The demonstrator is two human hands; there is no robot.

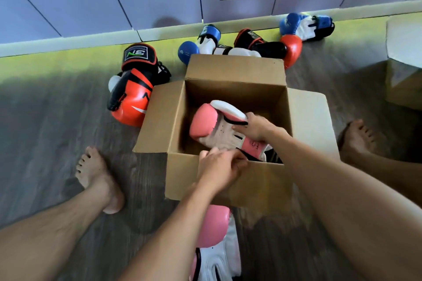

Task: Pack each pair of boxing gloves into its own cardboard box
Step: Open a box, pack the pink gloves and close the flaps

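Glove (206,123), pink/white, is already inside the box (159,121), low in it. Its long axis runs diagonally: padded end toward the far-left, cuff toward the near-right corner, still riding up by the near wall. Our right hand (255,126) grips it at the wrist/palm area, fingers curled over the top. Our left hand (219,166) sits at the near rim w/ fingers bent, right by the cuff. We can't tell if it pinches the cuff, holds the rim, or just touches.

2nd glove (213,226), same colours, lies on the floor (57,121) just on our side of the box, under the left forearm, padded end toward the box. So the mate is behind & below the left hand, which is the nearer one. We judge the next reach is a pull-back w/ the left, then over the near wall to lay it alongside the 1st.

Orange pair (132,98) waits left of the box; other gloves lie beyond it.
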